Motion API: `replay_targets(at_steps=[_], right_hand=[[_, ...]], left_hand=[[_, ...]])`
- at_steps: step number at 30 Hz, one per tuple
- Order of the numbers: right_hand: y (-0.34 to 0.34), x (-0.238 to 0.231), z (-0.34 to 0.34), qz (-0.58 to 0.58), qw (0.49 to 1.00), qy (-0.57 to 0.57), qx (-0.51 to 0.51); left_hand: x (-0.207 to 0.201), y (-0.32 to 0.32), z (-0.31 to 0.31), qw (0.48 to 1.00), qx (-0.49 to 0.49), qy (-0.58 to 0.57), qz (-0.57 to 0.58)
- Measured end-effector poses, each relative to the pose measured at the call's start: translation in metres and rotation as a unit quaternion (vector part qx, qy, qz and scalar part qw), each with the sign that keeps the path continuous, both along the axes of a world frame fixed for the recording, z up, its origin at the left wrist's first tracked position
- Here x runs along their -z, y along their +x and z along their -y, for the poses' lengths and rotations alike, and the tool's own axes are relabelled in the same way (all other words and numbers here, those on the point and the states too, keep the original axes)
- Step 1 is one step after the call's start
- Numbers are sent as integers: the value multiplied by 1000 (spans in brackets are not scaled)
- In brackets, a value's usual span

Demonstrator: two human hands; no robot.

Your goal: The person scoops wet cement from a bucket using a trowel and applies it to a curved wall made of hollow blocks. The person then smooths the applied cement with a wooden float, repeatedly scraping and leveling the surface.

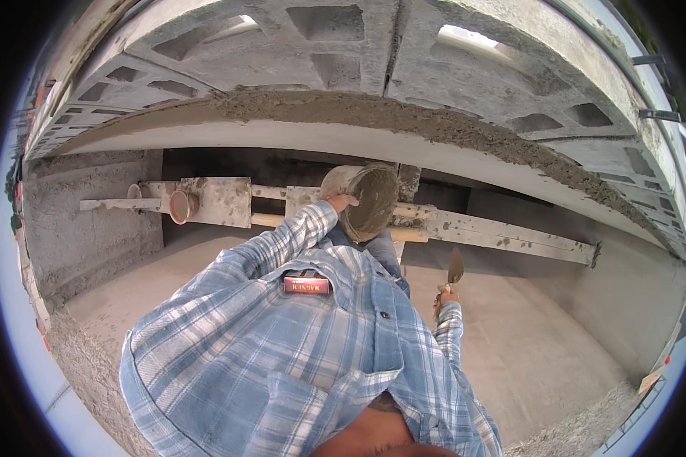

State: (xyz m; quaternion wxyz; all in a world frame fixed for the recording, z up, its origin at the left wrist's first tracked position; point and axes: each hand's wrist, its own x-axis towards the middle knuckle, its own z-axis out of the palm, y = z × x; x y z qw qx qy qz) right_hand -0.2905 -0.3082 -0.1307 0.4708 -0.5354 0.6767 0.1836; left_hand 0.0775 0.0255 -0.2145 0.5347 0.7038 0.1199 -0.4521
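My left hand [341, 202] is closed on the rim of a mortar-smeared bucket [379, 202], which is tilted so that its mouth faces right. Grey residue coats the inside of the bucket; how much mortar lies deeper in it I cannot tell. Low on my right side, my right hand [447, 296] grips the handle of a pointed trowel [456, 268]. Its blade points away from me, apart from the bucket and the wall. Ahead of me, a band of wet mortar [343, 108] runs along the base of the hollow-block wall [434, 65].
Mortar-spattered planks [503, 232] form a narrow scaffold across the space under the bucket. To the left, a small round container [181, 206] sits near a spattered board [219, 199]. Concrete walls [91, 213] rise at both sides, with a smooth floor [526, 335] far below.
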Motion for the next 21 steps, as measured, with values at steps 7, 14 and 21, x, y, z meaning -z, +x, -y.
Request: replay_targets(at_steps=[7,14,21], right_hand=[[26,52,48,-27,986,69,-147],[180,2,44,-27,966,47,-252],[241,-12,59,33,967,30,-252]], left_hand=[[-71,-7,-69,970,-51,228,-65],[-46,-74,-178,923,-256,284,-40],[-11,-100,-250,734,-652,156,-105]])
